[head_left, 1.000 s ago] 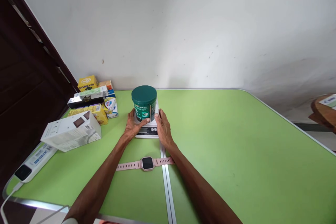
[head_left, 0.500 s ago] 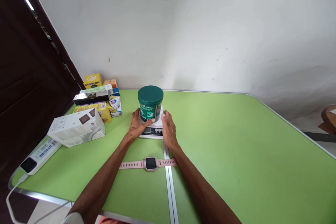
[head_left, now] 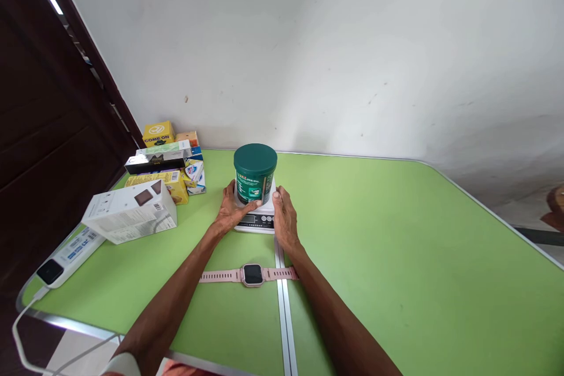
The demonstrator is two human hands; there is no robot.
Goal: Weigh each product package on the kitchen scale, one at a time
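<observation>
A dark green lidded tub stands upright on a white kitchen scale with a dark display strip and buttons at its front. My left hand grips the scale's left side, its thumb stretched over the front at the foot of the tub. On the opposite side my right hand is closed around the scale's right edge, thumb on top. Some fingers of both hands are hidden behind the scale. Between my forearms lies a pink smartwatch with its strap laid out straight; both strap ends reach the forearms.
At the left of the green table are a white box, a yellow box, a long black box and other small cartons. A white device with a cable lies at the left corner. A wall rises behind.
The view has shifted very slightly. Both hands keep their places at the scale, and the tub still stands on it.
</observation>
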